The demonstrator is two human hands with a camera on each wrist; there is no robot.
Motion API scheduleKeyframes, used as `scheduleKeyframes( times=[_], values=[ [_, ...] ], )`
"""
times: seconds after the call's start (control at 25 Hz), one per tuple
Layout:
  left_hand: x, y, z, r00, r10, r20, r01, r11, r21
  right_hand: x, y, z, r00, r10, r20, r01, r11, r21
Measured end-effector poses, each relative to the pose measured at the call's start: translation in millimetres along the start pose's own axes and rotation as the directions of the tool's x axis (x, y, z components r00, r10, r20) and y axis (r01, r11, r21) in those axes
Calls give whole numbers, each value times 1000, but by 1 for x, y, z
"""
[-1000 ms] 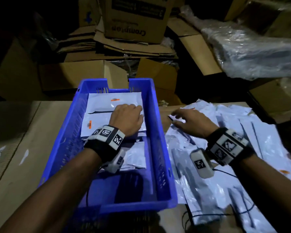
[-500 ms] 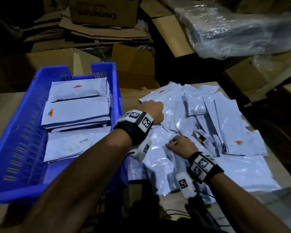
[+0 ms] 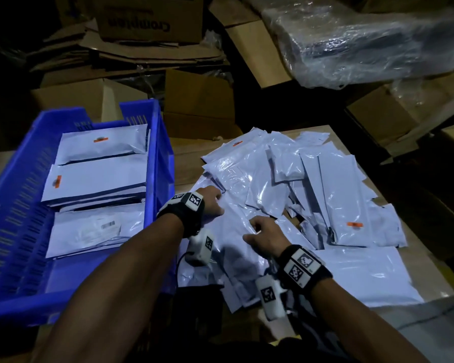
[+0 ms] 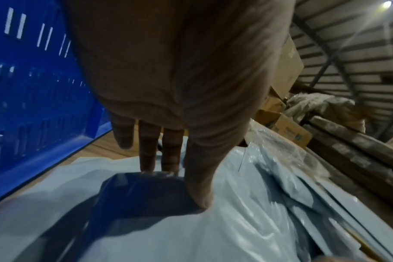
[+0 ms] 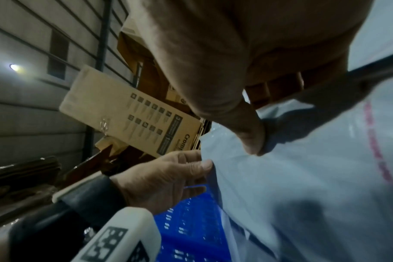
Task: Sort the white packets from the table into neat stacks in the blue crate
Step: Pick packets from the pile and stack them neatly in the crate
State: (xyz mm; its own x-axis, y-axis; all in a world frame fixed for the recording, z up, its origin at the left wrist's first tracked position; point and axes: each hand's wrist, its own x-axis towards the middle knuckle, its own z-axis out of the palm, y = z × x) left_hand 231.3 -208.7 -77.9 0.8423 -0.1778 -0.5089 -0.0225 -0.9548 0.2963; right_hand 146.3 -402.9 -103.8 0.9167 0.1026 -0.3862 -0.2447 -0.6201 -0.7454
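Inside, the blue crate (image 3: 165, 163) holds three stacks of white packets (image 3: 97, 179).

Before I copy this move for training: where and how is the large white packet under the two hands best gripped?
By its near-left edge, from the crate side. The large white packet lies flat on top of the pile, so only its edges offer a pinch. The left hand already pinches that edge beside the blue crate, thumb on top; the right hand likely steadies the other side.
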Motion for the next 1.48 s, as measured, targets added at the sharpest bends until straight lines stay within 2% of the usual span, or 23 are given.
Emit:
scheduleKeyframes(
  times=[0.12,0.24,0.36,0.48,0.56,0.76,0.84,1.08,1.2,1.28,1.36,1.4,1.44,1.48],
  values=[
    [-6,9,-25,995,95,-11,-96,979,-178,-6,-3,-23,999,-15,-48,24,980,196],
    [-20,23,-54,981,175,-80,-192,915,-355,-14,-9,-44,997,-73,-6,71,942,329],
    [-29,33,-78,954,208,-217,-283,865,-415,-20,-7,-58,989,-127,72,100,947,305],
    [-32,36,-94,922,181,-342,-347,778,-523,-23,-3,-62,987,-116,108,77,947,311],
    [-35,38,-103,907,186,-378,-375,764,-525,-25,-3,-65,990,-100,102,57,931,360],
    [-41,40,-114,907,289,-307,-407,792,-455,-32,-10,-73,988,-133,84,96,932,350],
    [-41,42,-117,890,307,-337,-437,786,-437,-33,-14,-74,986,-143,83,106,932,346],
    [-39,43,-119,845,200,-496,-465,734,-496,-39,-19,-75,981,-175,77,136,922,362],
    [-34,39,-120,818,135,-559,-454,747,-485,-44,-21,-78,976,-202,82,154,906,394],
    [-34,39,-120,782,85,-617,-429,791,-435,-43,-25,-80,980,-197,1,179,893,413],
    [-37,41,-118,730,-6,-683,-378,829,-412,-39,-32,-81,967,-199,-161,247,890,384],
    [-39,43,-117,712,-72,-699,-348,828,-440,-36,-36,-82,942,-209,-263,287,908,305],
    [-43,47,-115,722,-135,-679,-325,800,-505,-32,-40,-83,899,-242,-365,316,935,159],
    [-46,51,-112,766,-170,-620,-325,730,-601,-29,-45,-85,837,-306,-455,319,947,-51]
  ],
)
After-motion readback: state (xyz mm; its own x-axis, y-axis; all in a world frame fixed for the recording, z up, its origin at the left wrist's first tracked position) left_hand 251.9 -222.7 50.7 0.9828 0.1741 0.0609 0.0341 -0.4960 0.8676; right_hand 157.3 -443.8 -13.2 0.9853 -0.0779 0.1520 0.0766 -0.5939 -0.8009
